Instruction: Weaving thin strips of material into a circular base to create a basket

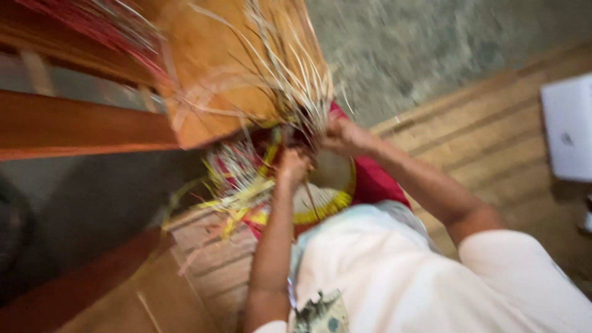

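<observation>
Both hands meet at a half-woven round basket (pixel 320 185) that rests in the person's lap, on a red cloth (pixel 376 182), with the wooden floor (pixel 493 142) beyond it. The basket has a pale flat middle and a yellow band around its rim, and it sits directly in front of the white shirt (pixel 394 271). From its far edge a sheaf of thin pale strips (pixel 296 80) rises away from the body, their long axis running up and slightly to the left in the view, toward a blurred orange-brown wooden shape (pixel 228 68) above. More loose strips, yellow and whitish (pixel 237 185), fan out sideways from the basket's left edge. The left hand (pixel 293 165) lies on the near left part of the rim, so the upright strips stand just past its fingertips, further from the body. The right hand (pixel 342 134) sits higher and closer to the root of that sheaf, touching or nearly touching where the strips leave the rim; it is the nearer of the two. The picture is smeared by motion, so whether either hand's fingers are pinching a strip, curled over the rim or spread apart cannot be told; they look bunched rather than splayed. A white box (pixel 567 126) stands well apart on the floor to the right.
</observation>
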